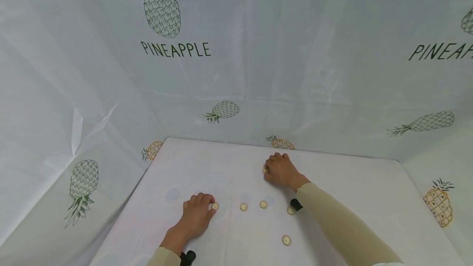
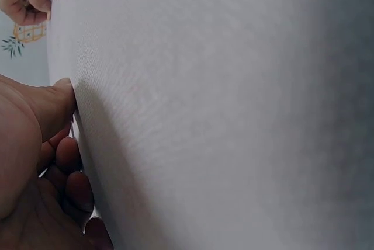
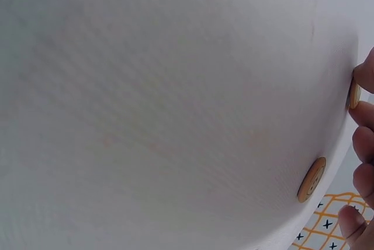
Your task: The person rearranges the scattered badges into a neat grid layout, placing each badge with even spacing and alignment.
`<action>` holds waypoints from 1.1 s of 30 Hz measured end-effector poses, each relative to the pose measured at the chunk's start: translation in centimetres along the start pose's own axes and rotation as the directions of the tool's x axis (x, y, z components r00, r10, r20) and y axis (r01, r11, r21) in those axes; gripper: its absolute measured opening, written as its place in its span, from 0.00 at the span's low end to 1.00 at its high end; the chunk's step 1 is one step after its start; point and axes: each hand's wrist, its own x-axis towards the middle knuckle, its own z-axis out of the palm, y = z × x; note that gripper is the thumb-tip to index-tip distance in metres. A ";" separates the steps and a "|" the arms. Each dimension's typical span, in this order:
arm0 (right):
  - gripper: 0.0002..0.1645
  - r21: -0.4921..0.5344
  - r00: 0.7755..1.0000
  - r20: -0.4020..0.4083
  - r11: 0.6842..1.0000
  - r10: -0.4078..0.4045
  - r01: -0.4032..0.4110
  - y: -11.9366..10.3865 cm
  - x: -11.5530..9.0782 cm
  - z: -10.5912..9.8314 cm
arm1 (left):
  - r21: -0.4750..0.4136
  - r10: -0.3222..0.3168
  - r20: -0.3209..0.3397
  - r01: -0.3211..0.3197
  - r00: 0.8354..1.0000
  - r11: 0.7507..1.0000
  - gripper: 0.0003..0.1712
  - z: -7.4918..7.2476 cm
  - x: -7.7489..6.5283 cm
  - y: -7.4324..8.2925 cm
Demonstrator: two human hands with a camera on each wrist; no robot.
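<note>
Pinching by the rim, likely light, stiff: left hand (image 1: 197, 213) holds one button (image 1: 215, 206), right hand (image 1: 281, 170) another button (image 1: 265, 171) toward two o'clock.

Room beyond left hand (image 1: 197, 212); buttons (image 1: 263, 204), right sleeve (image 1: 340, 227) obstruct rightward.

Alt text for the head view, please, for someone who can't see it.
A person's left hand and right hand each pinch a pale button at a white-covered table. Four more buttons lie nearby, three roughly in a row. Pineapple-printed cloth hangs behind.
</note>
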 end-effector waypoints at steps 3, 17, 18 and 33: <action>0.12 0.014 1.000 -0.011 1.000 -0.001 0.001 -0.1 0.0 0.1 | -0.002 -0.004 -0.001 0.004 1.000 1.000 0.13 0.0 -0.1 0.0; 0.11 -0.003 1.000 0.010 1.000 0.008 -0.008 -0.5 -0.1 -0.5 | 0.008 0.007 0.008 -0.007 1.000 1.000 0.12 0.0 -0.1 0.0; 0.11 -0.004 1.000 0.010 1.000 0.008 -0.008 -0.5 -0.1 -0.5 | 0.015 0.019 0.009 -0.020 1.000 1.000 0.12 -0.1 -0.1 0.0; 0.12 -0.037 1.000 0.004 0.999 -0.007 0.008 -0.3 0.2 -0.1 | 0.117 0.142 -0.015 -0.139 0.990 0.983 0.11 0.0 -0.3 -0.5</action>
